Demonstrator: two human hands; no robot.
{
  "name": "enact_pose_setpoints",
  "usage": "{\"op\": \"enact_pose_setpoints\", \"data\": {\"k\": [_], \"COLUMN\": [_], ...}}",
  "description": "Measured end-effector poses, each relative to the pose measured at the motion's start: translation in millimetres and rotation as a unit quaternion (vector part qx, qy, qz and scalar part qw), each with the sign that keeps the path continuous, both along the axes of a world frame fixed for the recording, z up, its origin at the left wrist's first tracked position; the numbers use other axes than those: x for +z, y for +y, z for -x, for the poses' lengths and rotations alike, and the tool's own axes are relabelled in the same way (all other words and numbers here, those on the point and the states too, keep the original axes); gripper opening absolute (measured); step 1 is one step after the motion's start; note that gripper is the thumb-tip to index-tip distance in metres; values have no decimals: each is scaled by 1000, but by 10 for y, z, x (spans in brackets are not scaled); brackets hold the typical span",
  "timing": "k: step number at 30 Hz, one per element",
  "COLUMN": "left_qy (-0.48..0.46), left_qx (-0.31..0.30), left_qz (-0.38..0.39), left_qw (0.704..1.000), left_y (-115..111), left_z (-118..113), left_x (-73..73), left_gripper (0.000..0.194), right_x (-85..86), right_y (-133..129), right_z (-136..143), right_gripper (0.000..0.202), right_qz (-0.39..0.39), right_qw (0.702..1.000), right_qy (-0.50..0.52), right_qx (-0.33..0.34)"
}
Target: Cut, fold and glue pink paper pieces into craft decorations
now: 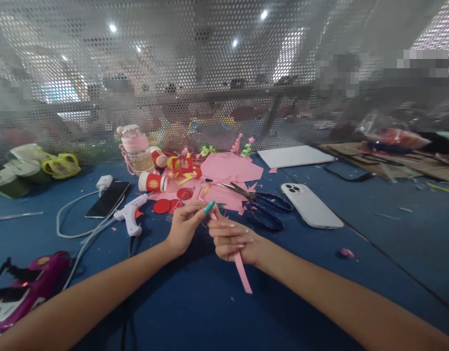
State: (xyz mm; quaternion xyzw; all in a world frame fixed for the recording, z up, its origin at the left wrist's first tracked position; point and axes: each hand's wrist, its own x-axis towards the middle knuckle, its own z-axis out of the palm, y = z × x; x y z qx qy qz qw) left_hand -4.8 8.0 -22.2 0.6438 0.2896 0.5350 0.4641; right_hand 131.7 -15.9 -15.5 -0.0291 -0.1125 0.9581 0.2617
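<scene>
A narrow pink paper strip (242, 274) runs through my right hand (234, 239), which is closed around it. Its loose end hangs below the fingers toward the front of the table. My left hand (188, 222) is closed in a pinch at the strip's upper end, close against the right fingertips. Teal colour covers the tip of the left thumb, like a painted nail. Just beyond the hands lie blue-handled scissors (267, 204), their blades parted over pink paper sheets (230, 167). Red paper discs (162, 206) are left of them.
Left stand a white glue gun (131, 214), a black phone (108, 199) with cable, a red paper cup (153, 182) and a pink-lidded bottle (135, 148). A purple power strip (34, 287) is front left. A white phone (312, 205) lies right; perforated metal (217, 63) rises behind.
</scene>
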Motion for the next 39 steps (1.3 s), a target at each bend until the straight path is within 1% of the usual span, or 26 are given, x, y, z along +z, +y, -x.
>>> {"op": "enact_pose_setpoints", "data": {"k": [3,5,7,11,16,19,24,26,27,28,30,32,33,34,36,39], "left_qy": [68,90,93,83,67,62,52,51,53,56,72,87,88,87,76,68], "left_qx": [13,13,15,4,-7,-10,-15,-4,-4,-11,-38,-66,-74,-78,-82,-85], "left_qz": [-84,-131,-157,-172,-146,-134,-122,-119,-118,-117,-110,-106,-108,-111,-124,-142], "left_qw": [994,987,983,982,987,989,991,992,992,992,991,988,987,987,986,984], "left_y": [-16,-25,-30,-17,8,8,-12,-18,-19,-19,-15,-9,-5,-2,3,5], "left_z": [33,49,54,37,7,3,17,20,20,20,20,23,25,27,31,32], "left_x": [32,34,26,7,1,0,13,19,20,19,10,-7,-16,-24,-35,-34], "left_gripper": [28,33,34,29,32,31,31,29,28,27,25,23,21,20,19,21], "right_x": [-52,-71,-78,-85,-91,-81,-38,-20,-13,-6,5,15,20,25,37,66], "right_y": [-63,-92,-112,-141,-156,-151,-103,-67,-47,-28,6,31,41,50,66,90], "right_z": [57,77,83,81,81,82,63,49,42,36,26,14,6,-6,-38,-97], "right_gripper": [53,53,53,51,49,50,53,55,55,55,51,44,41,39,34,31], "right_qz": [35,66,95,132,153,125,29,-9,-30,-52,-103,-167,-204,-241,-315,-385], "right_qw": [998,995,991,987,987,992,999,996,991,984,958,922,902,883,846,803], "right_qy": [44,65,80,80,42,3,-36,-85,-120,-159,-233,-291,-313,-331,-360,-388], "right_qx": [41,49,47,38,21,5,-1,-21,-41,-67,-129,-195,-217,-231,-234,-239]}}
